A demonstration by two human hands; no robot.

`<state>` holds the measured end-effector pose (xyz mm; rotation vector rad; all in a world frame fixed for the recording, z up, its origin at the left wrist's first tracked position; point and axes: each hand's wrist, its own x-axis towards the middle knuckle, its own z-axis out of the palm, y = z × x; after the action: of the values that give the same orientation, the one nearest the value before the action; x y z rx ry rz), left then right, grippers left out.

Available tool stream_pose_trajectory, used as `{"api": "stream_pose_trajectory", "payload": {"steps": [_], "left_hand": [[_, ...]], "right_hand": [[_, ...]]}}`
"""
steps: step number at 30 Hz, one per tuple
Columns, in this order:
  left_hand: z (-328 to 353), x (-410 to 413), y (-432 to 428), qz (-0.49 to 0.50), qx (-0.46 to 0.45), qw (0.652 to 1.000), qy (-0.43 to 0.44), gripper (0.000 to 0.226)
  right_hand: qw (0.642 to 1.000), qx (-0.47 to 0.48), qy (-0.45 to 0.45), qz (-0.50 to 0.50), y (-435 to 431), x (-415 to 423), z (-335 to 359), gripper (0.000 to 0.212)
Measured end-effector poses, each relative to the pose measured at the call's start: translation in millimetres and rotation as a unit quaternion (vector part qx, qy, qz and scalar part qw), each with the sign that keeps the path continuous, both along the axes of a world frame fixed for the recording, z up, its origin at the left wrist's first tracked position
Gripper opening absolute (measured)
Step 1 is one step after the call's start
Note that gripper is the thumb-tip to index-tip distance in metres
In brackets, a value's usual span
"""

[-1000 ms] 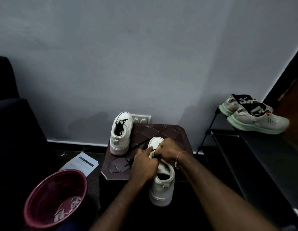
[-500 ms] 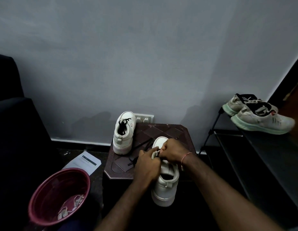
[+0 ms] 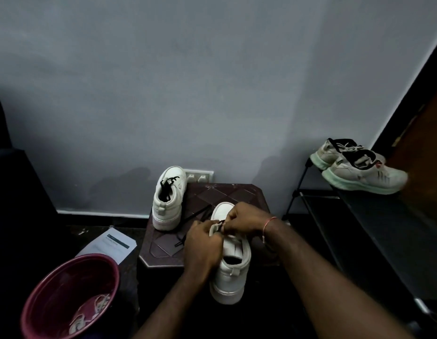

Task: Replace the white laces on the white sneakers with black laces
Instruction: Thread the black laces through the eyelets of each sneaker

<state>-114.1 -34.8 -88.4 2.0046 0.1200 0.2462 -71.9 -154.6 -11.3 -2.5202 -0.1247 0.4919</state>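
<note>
Two hands stayed on the near sneaker (image 3: pixel 233 272) at the near edge of the stool (image 3: pixel 237 192), as before: our left hand (image 3: pixel 202 243) gripped its side, our right hand (image 3: pixel 246 220) pinched the black lace (image 3: pixel 195 215), which trailed left.

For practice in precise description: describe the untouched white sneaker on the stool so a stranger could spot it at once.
Find the dark brown stool against the grey wall. At its back left corner stands a white sneaker, heel toward the camera. Unlike the nearer sneaker, it has black laces threaded.
</note>
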Motion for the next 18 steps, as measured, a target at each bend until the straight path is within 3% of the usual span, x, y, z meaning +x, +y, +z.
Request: {"api": "stream_pose_trajectory", "payload": {"steps": [4, 8, 10, 13, 14, 18], "left_hand": [[2, -3, 1, 0.022, -0.024, 0.999, -0.018, 0.031], [0, 0, 3, 0.027, -0.016, 1.0, -0.002, 0.025], [-5, 2, 2, 0.018, -0.017, 1.0, 0.008, 0.025], [-7, 1, 1, -0.009, -0.021, 1.0, 0.002, 0.035], [-6, 1, 1, -0.023, -0.035, 0.999, 0.004, 0.04], [8, 16, 14, -0.047, -0.25, 0.957, 0.138, 0.047]], "right_hand": [[0.999, -0.018, -0.035, 0.013, 13, -3, -1, 0.025], [0.999, 0.029, 0.019, -0.022, 4, -1, -1, 0.016], [0.999, 0.021, 0.03, -0.017, -2, -1, 2, 0.026], [1.0, -0.013, 0.022, -0.004, 0, 2, 5, 0.011], [0.999, -0.029, 0.017, -0.001, 1, 4, 5, 0.018], [0.999, -0.05, -0.015, 0.01, 4, 1, 1, 0.025]]}}
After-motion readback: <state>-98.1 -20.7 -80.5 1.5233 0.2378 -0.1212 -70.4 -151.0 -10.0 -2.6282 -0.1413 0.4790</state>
